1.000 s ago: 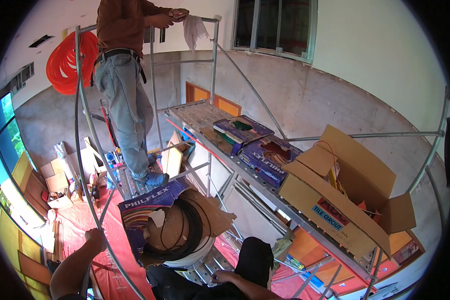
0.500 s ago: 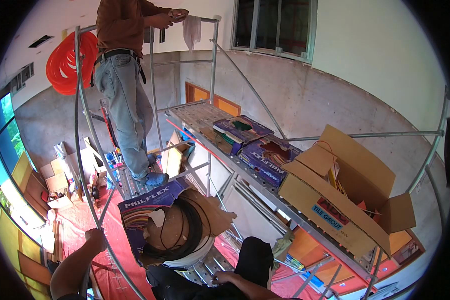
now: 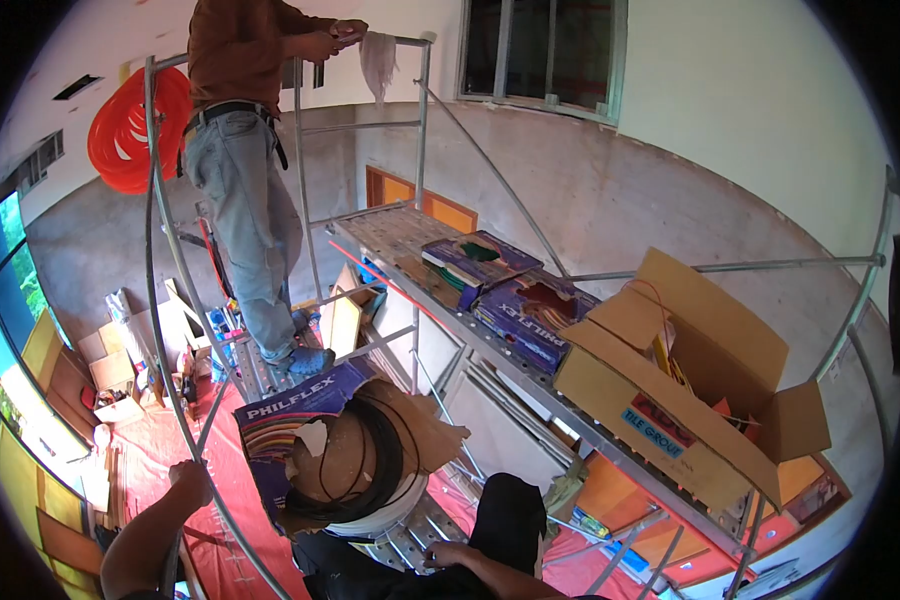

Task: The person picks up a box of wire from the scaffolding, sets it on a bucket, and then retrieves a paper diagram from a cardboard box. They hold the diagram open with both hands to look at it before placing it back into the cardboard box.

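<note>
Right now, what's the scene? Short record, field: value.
left hand: closed around a pole
right hand: low, beside the knee; grip unclear
front box: torn open, black coil inside
plank: two Philflex boxes, open grout box
co-worker: standing beyond the front box, hands close together
red coil: upper left, beside the co-worker

A metal scaffold platform (image 3: 375,236) carries two purple boxes (image 3: 526,328) and an open cardboard carton (image 3: 610,392).

Cable coil (image 3: 391,458) in box (image 3: 295,398), carton (image 3: 660,402) on platform (image 3: 395,240) at right
</note>
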Motion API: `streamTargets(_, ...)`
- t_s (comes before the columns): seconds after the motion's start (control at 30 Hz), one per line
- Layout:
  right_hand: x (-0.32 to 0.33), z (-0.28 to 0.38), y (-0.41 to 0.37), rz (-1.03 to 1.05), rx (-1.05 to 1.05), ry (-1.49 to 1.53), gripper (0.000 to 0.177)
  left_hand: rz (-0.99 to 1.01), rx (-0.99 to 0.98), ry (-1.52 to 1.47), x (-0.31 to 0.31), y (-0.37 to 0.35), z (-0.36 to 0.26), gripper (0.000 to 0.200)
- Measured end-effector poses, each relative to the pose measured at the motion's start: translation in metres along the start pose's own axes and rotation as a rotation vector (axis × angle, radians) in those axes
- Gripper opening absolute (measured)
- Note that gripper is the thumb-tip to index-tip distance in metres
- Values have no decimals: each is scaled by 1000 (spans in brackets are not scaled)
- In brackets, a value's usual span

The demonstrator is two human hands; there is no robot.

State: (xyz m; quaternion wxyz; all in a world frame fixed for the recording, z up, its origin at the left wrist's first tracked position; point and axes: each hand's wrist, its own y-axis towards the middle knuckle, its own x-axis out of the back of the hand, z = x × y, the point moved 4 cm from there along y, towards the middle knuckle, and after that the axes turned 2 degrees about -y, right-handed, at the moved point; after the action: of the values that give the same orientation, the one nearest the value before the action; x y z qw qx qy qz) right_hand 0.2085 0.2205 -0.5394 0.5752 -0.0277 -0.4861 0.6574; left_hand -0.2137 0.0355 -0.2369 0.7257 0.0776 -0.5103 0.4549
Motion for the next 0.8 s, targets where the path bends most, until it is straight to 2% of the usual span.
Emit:
streamTargets(0.03,2,5,-5,37,-24,22,47,1,4,-6,0,1,0,34)
streamTargets(0.13,2,5,-7,-150,68,2,41,-1,31,-30,2,-5,1,33)
streamTargets(0.23,3,7,-7,-2,-11,-32,48,7,52,-48,7,-7,0,35)
streamTargets(0.43,2,5,-7,-74,28,-45,49,13,-7,27,-14,12,3,36)
streamTargets(0.53,7,14,-16,-38,14,35,44,8,0,2,-13,11,3,34)
streamTargets(0.63,-11,6,3,105,148,-209,48,-22,19,-34,-7,6,2,35)
streamTargets(0.8,-18,1,4,159,91,-181,49,-17,37,-48,1,-2,-1,38)
